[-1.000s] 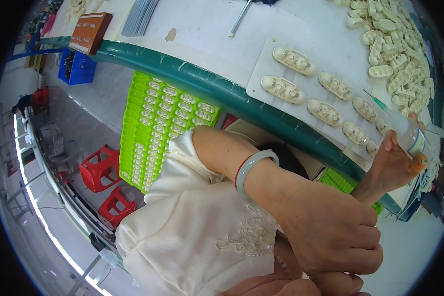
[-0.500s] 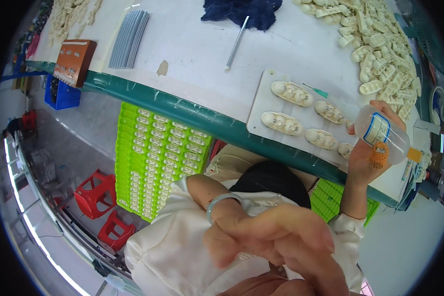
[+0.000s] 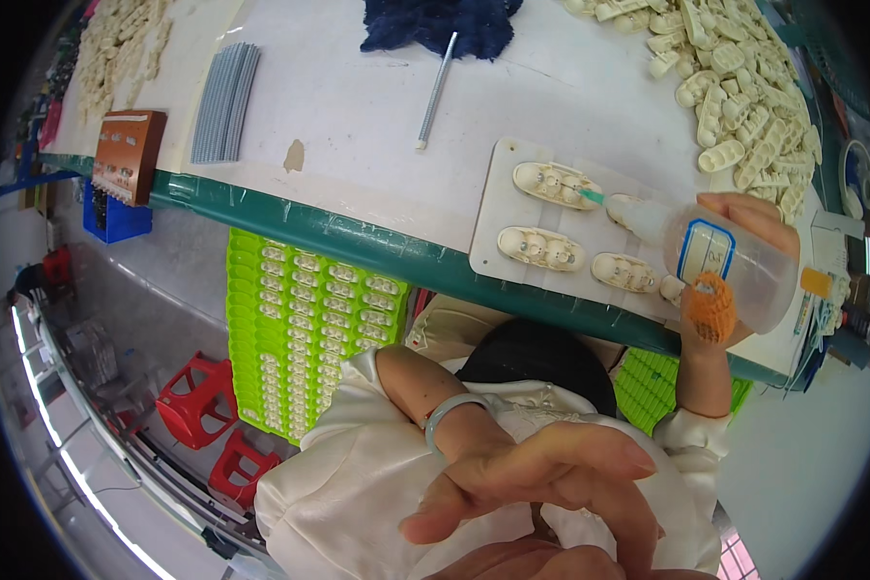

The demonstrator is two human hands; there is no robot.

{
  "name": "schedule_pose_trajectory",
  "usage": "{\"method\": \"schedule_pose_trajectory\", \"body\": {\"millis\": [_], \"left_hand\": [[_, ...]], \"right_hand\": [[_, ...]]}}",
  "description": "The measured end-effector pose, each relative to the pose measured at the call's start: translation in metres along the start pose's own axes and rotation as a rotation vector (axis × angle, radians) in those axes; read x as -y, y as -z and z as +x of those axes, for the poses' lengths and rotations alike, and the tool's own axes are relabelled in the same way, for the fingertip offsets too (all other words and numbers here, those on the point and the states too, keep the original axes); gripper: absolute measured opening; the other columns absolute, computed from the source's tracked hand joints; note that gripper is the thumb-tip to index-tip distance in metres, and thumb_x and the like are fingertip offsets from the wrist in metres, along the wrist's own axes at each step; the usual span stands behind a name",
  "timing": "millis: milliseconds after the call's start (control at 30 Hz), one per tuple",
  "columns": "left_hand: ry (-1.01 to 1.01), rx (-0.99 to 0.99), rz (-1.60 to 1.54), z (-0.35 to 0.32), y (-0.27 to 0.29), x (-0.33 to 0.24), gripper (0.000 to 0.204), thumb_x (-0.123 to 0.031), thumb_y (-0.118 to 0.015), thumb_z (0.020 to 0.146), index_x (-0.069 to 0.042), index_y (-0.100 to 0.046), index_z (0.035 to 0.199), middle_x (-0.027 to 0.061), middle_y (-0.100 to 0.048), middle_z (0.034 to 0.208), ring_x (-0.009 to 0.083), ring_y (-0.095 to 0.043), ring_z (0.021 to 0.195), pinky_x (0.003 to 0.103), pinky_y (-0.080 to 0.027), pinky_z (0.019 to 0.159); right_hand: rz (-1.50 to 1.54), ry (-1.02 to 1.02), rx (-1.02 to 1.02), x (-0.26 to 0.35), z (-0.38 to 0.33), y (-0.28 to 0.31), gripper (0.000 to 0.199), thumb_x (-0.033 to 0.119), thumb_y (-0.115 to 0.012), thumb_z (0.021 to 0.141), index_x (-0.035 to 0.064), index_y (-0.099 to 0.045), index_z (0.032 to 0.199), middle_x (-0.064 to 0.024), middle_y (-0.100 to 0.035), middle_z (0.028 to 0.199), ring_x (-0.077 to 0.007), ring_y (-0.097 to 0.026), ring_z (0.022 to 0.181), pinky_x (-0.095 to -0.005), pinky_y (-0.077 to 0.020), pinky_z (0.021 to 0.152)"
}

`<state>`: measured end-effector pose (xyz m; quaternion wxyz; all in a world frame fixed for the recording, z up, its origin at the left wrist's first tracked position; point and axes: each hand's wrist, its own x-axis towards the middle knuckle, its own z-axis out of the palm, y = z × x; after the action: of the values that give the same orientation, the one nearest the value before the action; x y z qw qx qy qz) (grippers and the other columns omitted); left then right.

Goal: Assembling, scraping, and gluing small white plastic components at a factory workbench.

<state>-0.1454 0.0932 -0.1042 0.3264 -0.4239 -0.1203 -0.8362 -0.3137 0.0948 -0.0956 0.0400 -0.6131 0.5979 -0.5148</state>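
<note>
My right hand (image 3: 704, 372) is shut on a clear squeeze bottle (image 3: 720, 253) with a blue-edged label; an orange cot covers the thumb. The bottle lies tilted, and its green nozzle touches a cream plastic part (image 3: 554, 184) on a white tray (image 3: 498, 208) at the table's front edge. Two more cream parts (image 3: 541, 248) lie on the same tray. My left hand (image 3: 541, 483) hovers close under the camera, fingers spread and holding nothing, a pale bracelet (image 3: 445, 418) on its wrist.
A pile of cream parts (image 3: 735, 87) covers the table's far right. A dark blue cloth (image 3: 435, 24), a metal rod (image 3: 437, 89), grey strips (image 3: 224, 101) and a brown box (image 3: 126, 155) lie further left. Below the table edge stand green trays (image 3: 309, 319), red stools (image 3: 198, 401) and a blue crate (image 3: 116, 217).
My right hand has carried the bottle left over the tray, bringing the nozzle down to a part. My left hand has dropped lower and spread its fingers.
</note>
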Motion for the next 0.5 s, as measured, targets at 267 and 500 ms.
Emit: {"method": "schedule_pose_trajectory", "body": {"millis": [267, 500], "left_hand": [[-0.127, -0.161, -0.046, -0.004, -0.017, 0.008, 0.113, -0.062, -0.057, 0.078, 0.005, 0.013, 0.137, 0.0442, -0.045, 0.108, 0.0502, -0.054, 0.099, 0.051, -0.037, 0.095], [-0.125, 0.049, 0.076, 0.023, 0.013, 0.01, 0.117, -0.064, -0.057, 0.076, 0.013, 0.009, 0.134, 0.0423, -0.05, 0.102, 0.0472, -0.059, 0.091, 0.047, -0.046, 0.081]], "right_hand": [[-0.057, 0.044, 0.072, -0.005, 0.007, -0.001, 0.031, 0.02, -0.06, 0.08, -0.0021, -0.049, 0.099, -0.019, -0.059, 0.093, -0.0243, -0.056, 0.087, -0.0326, -0.046, 0.079], [-0.034, 0.049, 0.048, -0.006, 0.006, -0.006, 0.032, 0.017, -0.058, 0.078, -0.0035, -0.048, 0.1, -0.0187, -0.059, 0.092, -0.0239, -0.056, 0.087, -0.0323, -0.0458, 0.079]]}}
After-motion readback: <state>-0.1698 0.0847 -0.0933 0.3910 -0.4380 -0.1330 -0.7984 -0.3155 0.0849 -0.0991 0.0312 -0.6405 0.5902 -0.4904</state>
